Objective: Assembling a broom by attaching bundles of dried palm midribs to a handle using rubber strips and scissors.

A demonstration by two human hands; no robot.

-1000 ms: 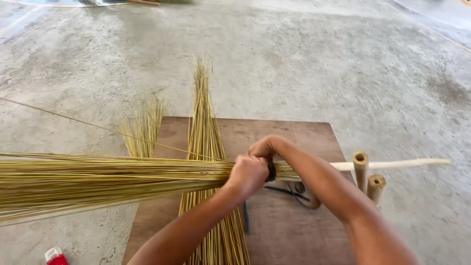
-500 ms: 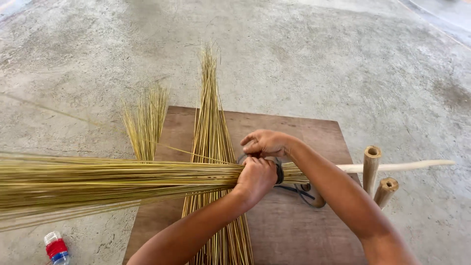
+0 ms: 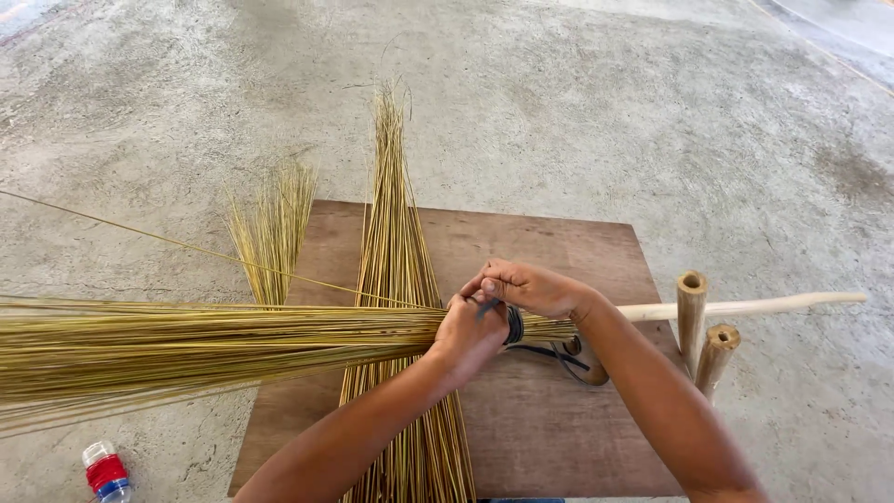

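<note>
A thick bundle of yellow-green broom sticks (image 3: 186, 349) lies sideways, its fan reaching the left edge. My left hand (image 3: 470, 335) is clenched around the bundle's neck. Just above and right of it, my right hand (image 3: 526, 286) pinches a dark cord (image 3: 515, 326) that is wrapped round the bundle where it meets a pale wooden handle (image 3: 754, 305). More cord trails down to the right over a brown wooden board (image 3: 559, 419). Under the bundle, a second sheaf of sticks (image 3: 396, 233) lies lengthwise across the board.
A smaller sheaf of sticks (image 3: 275, 228) lies on the concrete floor left of the board. Two short bamboo tubes (image 3: 700, 326) stand upright at the board's right edge. A small bottle with a red label (image 3: 105, 471) sits bottom left.
The view has tilted down and left a little, bringing the bottle in. My right hand has shifted forward over the left hand at the cord binding; the left hand keeps its grip.
</note>
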